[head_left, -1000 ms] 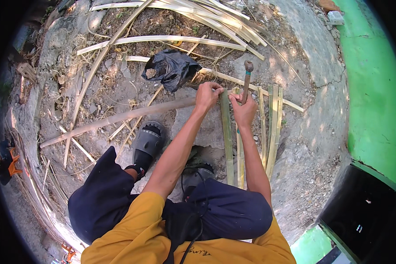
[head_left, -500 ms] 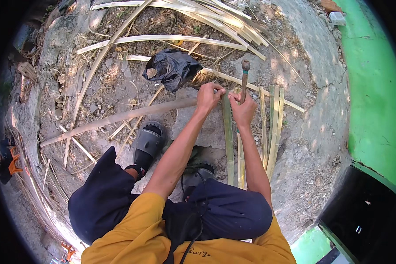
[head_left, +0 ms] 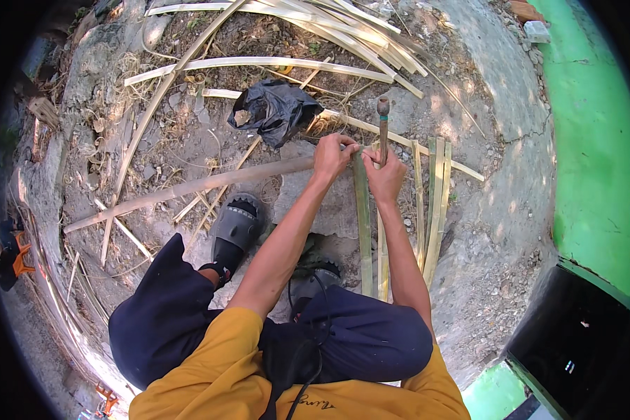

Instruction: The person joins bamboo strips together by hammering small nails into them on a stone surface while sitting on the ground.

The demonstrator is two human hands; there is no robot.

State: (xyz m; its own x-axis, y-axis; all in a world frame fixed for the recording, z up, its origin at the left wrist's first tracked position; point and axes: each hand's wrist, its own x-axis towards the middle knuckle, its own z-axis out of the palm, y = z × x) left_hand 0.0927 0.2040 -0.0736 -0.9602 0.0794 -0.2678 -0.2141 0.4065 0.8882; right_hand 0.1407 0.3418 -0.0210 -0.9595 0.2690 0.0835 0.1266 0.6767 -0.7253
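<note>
My left hand [head_left: 334, 157] is closed in a pinch beside the top end of a green bamboo strip [head_left: 363, 224]. What sits between its fingertips is too small to make out. My right hand [head_left: 386, 175] is wrapped round a brown rod-like handle [head_left: 383, 129], which stands up from the fist with a knobbed top and a green band. The handle's lower end is hidden. A paler bamboo strip [head_left: 383, 259] lies partly under my right forearm. Near my left wrist ends a long brown pole [head_left: 189, 190], resting across the ground.
Several split bamboo strips [head_left: 437, 203] lie right of my right hand. A black plastic bag [head_left: 276, 112] sits beyond my left hand, with longer pale strips [head_left: 259, 61] farther off. A green wall [head_left: 588, 140] borders the right side; my shoe [head_left: 238, 224] is at left.
The handle in my right hand has tipped slightly left, its knobbed top now a little lower in the picture. My left hand has barely moved.
</note>
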